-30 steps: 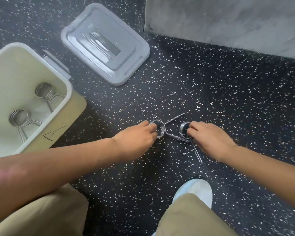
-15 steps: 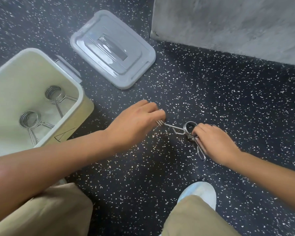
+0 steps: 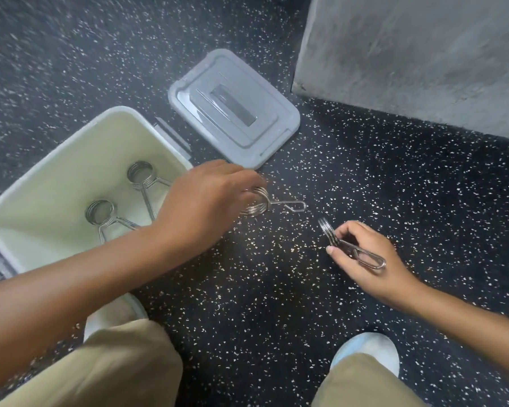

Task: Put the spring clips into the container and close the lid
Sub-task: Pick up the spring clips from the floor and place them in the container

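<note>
The cream container (image 3: 21,201) stands open on the floor at the left, with two metal spring clips (image 3: 100,212) (image 3: 141,173) lying inside. Its grey lid (image 3: 232,110) rests flat on the floor just behind and to the right. My left hand (image 3: 206,195) grips the coil of a third spring clip (image 3: 259,201) above the floor, just right of the container's rim, its wire handle pointing right. My right hand (image 3: 362,254) pinches a fourth spring clip (image 3: 353,248) lower right, coil up, handle loop over my palm.
The floor is black rubber with white specks. A grey concrete wall block (image 3: 423,54) stands at the upper right. My knees in tan trousers and two light shoes (image 3: 370,351) are at the bottom edge.
Both hands have lifted their clips off the floor and pulled them apart. My left hand moved toward the container; my right hand drew back to the right.
</note>
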`<action>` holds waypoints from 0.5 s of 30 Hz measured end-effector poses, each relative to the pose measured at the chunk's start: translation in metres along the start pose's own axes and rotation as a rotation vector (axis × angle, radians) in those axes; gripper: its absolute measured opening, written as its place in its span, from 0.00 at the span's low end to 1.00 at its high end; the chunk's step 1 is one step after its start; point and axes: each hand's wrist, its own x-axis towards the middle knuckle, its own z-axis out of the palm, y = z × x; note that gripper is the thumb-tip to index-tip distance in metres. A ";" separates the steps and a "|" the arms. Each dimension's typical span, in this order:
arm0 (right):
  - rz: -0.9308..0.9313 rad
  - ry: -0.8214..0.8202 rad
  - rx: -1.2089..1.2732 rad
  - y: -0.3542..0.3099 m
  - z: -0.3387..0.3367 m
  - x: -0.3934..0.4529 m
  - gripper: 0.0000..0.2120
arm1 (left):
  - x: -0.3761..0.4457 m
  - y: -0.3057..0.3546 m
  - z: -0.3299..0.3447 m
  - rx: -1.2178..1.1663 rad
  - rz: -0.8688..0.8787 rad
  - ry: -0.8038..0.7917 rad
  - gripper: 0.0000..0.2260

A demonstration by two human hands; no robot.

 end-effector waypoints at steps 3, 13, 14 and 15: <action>0.065 0.033 0.129 -0.024 0.004 0.007 0.08 | -0.005 -0.009 -0.023 -0.074 -0.143 0.067 0.10; 0.164 -0.031 0.344 -0.075 0.013 0.036 0.06 | -0.028 -0.069 -0.080 -0.394 -0.494 0.215 0.08; 0.169 -0.045 0.353 -0.078 0.014 0.038 0.05 | -0.031 -0.077 -0.085 -0.402 -0.520 0.233 0.08; 0.179 -0.057 0.372 -0.082 0.016 0.039 0.05 | -0.034 -0.084 -0.091 -0.406 -0.550 0.247 0.07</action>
